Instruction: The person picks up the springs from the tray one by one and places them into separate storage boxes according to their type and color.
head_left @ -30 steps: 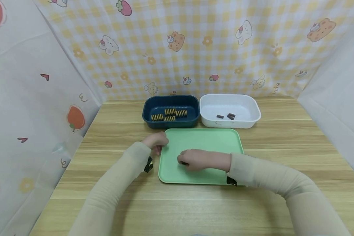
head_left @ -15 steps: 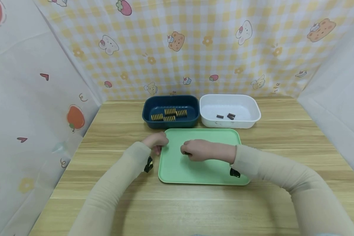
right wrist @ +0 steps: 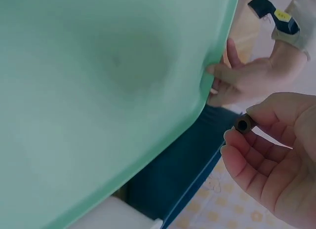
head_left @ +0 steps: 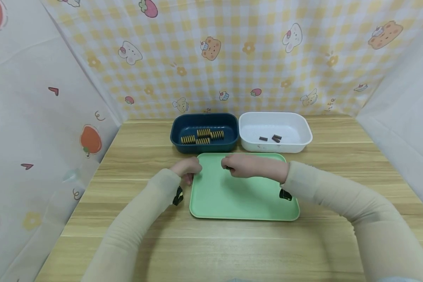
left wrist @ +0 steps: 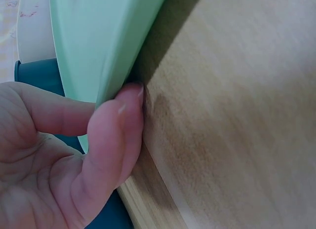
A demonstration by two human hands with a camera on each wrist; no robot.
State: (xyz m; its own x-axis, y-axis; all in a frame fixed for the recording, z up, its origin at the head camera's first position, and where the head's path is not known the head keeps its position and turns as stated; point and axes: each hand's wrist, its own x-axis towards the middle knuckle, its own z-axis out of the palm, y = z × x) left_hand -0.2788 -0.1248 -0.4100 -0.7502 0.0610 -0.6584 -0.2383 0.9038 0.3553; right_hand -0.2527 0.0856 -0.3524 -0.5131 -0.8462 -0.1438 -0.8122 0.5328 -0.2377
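A light green tray (head_left: 246,199) lies on the wooden table. At its left rim, my left hand (head_left: 187,167) grips the edge, with the thumb on the upper side and curled fingers (left wrist: 106,145) against the outside in the left wrist view. Above the far part of the tray, my right hand (head_left: 244,165) pinches a small dark coil spring (right wrist: 243,124) between thumb and fingertips. One round end of this spring faces the camera in the right wrist view. No other spring shows on the tray.
Behind the tray stands a dark blue bin (head_left: 174,141) with several brass-coloured springs (head_left: 203,133). Beside it on the right, a white bin (head_left: 292,148) contains 3 small dark springs (head_left: 263,138). A checked cloth (head_left: 232,51) hangs behind the bins.
My right hand has moved away from me across the tray, toward its far edge, carrying the dark spring. My left hand has stayed at the tray's left rim.
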